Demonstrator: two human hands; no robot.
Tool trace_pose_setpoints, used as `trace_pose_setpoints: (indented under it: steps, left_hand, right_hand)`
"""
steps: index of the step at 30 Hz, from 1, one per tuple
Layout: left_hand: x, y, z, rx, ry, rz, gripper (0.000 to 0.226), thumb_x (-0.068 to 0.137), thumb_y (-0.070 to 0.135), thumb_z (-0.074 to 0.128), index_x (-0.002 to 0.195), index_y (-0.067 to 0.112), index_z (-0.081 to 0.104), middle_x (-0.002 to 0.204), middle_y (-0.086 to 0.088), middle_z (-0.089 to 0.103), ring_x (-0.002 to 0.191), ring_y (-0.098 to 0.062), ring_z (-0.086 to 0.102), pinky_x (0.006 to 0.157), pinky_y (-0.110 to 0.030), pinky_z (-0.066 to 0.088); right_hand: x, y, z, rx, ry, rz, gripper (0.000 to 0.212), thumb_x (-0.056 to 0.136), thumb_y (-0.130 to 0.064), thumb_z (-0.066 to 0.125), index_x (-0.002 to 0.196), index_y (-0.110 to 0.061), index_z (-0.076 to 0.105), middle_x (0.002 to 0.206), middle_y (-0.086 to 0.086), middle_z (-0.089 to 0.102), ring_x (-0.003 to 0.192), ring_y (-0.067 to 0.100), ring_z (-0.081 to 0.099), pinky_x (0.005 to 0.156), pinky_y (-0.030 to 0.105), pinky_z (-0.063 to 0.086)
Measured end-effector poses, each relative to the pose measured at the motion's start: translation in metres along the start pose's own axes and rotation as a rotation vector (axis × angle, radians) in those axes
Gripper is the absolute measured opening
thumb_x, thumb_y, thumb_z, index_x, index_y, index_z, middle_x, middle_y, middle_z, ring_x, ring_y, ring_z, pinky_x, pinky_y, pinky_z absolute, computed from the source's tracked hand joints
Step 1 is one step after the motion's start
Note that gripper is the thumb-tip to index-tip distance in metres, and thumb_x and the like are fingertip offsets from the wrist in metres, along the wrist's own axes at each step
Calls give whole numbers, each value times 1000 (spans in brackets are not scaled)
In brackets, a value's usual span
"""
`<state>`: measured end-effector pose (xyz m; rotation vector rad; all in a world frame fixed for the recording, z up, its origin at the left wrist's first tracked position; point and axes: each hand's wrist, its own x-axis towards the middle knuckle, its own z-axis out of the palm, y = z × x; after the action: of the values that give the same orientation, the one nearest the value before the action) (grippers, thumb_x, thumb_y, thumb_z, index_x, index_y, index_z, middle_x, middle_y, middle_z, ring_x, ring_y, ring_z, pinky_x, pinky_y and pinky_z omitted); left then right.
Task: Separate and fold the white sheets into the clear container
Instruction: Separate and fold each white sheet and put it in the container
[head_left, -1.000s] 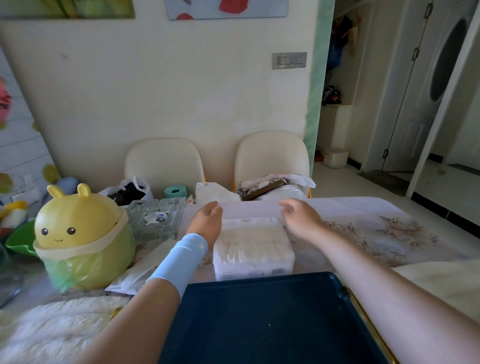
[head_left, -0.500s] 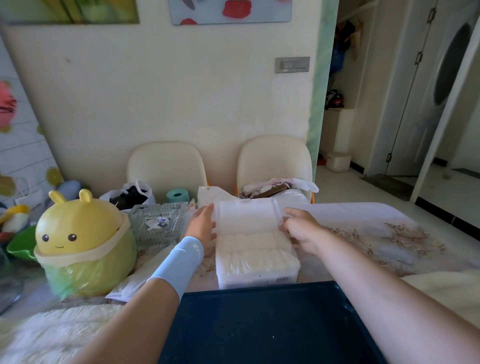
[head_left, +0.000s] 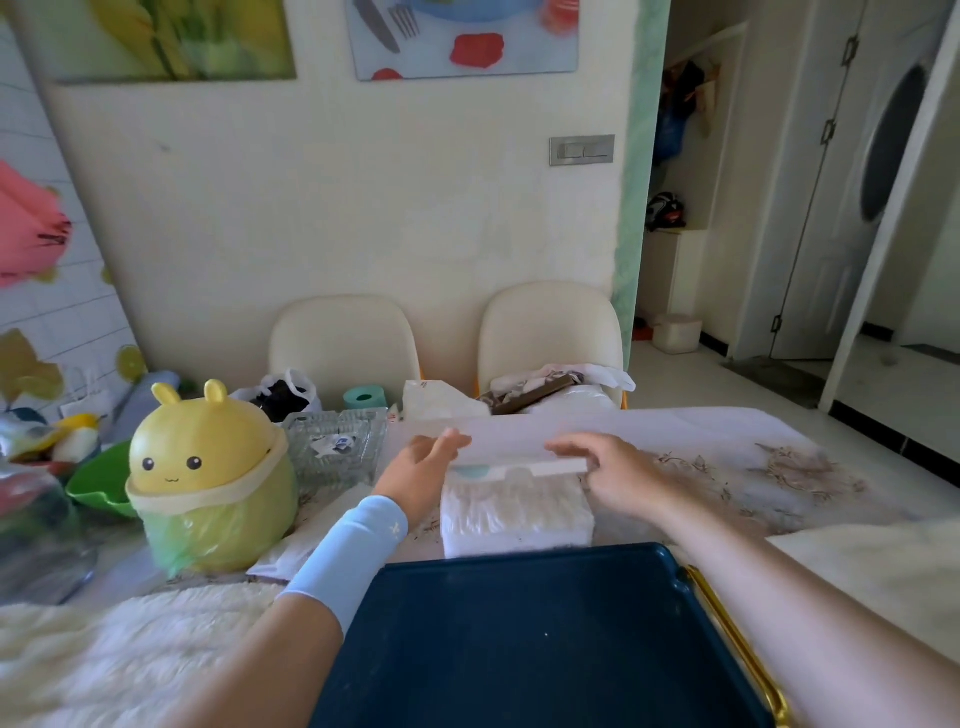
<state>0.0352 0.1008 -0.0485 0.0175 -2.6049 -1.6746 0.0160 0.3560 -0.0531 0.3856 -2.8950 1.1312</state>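
- My left hand (head_left: 426, 470) pinches the left end of the clear lid (head_left: 506, 447) in its fingers; my right hand (head_left: 615, 475) pinches the right end.
- The lid is tilted above the clear container (head_left: 517, 538).
- White sheets (head_left: 514, 501) fill the container, on the surface (head_left: 727, 441) just beyond the dark blue tray (head_left: 519, 623).

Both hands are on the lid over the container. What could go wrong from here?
1. The lid is held only at its ends by the left hand and right hand; it may slip onto the sheets.
2. Neither hand steadies the container, so it could shift.
3. The glass dish sits close to the left hand; setting the lid down there may knock it.
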Motion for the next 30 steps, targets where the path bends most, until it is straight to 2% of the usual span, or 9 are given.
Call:
trace_pose_setpoints:
  steps: [2, 5, 7, 9, 12, 16, 22, 25, 30]
  left_hand:
    - [-12, -6, 4, 90, -46, 15, 44, 97, 57, 35, 117, 34, 67, 120, 12, 58, 113, -17, 55, 102, -38, 41]
    - [-25, -12, 8, 295, -75, 82, 43, 93, 61, 39, 100, 29, 66, 110, 8, 56, 107, -17, 52, 95, -33, 40]
    - [-29, -14, 12, 486, -109, 134, 38, 95, 57, 43, 118, 35, 65, 122, 10, 52, 124, -13, 42, 108, -32, 34]
    - [-32, -10, 15, 688, -132, 177, 45, 95, 57, 46, 135, 40, 56, 135, 13, 44, 135, -8, 29, 114, -30, 26]
    - [-34, -1, 21, 804, -174, 189, 54, 92, 58, 53, 142, 38, 50, 150, 16, 36, 143, -7, 24, 119, -33, 23]
    - [-32, 3, 23, 916, -192, 187, 59, 91, 59, 54, 145, 36, 46, 156, 17, 34, 144, -11, 31, 119, -33, 24]
    - [-22, 1, 28, 1075, -196, 247, 53, 93, 51, 57, 142, 33, 51, 151, 11, 43, 138, -15, 41, 114, -33, 34]
    - [-23, 0, 29, 1056, -163, 249, 52, 92, 49, 60, 140, 34, 52, 150, 11, 45, 137, -15, 42, 114, -33, 34]
    - [-28, 6, 19, 853, -182, 216, 36, 92, 48, 59, 125, 36, 57, 141, 9, 52, 126, -17, 50, 106, -31, 40]
  right_hand:
    - [-16, -2, 1, -149, -107, -31, 80, 85, 19, 37, 137, -37, 59, 142, -25, 46, 132, 0, 41, 109, 19, 33]
    - [-31, -13, 0, -306, -226, -33, 88, 82, 19, 32, 146, -39, 48, 149, -34, 29, 139, 0, 33, 107, 18, 33]
    - [-34, -22, 6, -365, -240, -62, 83, 84, 10, 33, 151, -38, 41, 159, -26, 23, 146, 8, 27, 113, 24, 29]
    - [-34, -32, 16, -441, -264, -102, 66, 96, -10, 37, 156, -37, 30, 166, -14, 14, 152, 19, 17, 120, 35, 22]
    - [-34, -40, 31, -562, -297, -122, 55, 108, -41, 32, 160, -34, 16, 169, 1, 3, 155, 24, 5, 124, 42, 15]
    - [-30, -32, 38, -655, -240, -166, 56, 108, -44, 33, 160, -33, 16, 169, 4, 7, 155, 23, 6, 122, 40, 17]
    - [-29, -21, 48, -696, -183, -208, 55, 108, -44, 32, 160, -32, 17, 169, 6, 9, 155, 23, 8, 123, 38, 16]
    - [-31, -22, 48, -664, -169, -200, 55, 108, -44, 34, 159, -33, 20, 168, 6, 12, 155, 24, 10, 122, 38, 15]
    - [-27, -44, 42, -647, -178, -176, 56, 102, -52, 41, 154, -32, 32, 155, 5, 35, 145, 29, 31, 113, 48, 32]
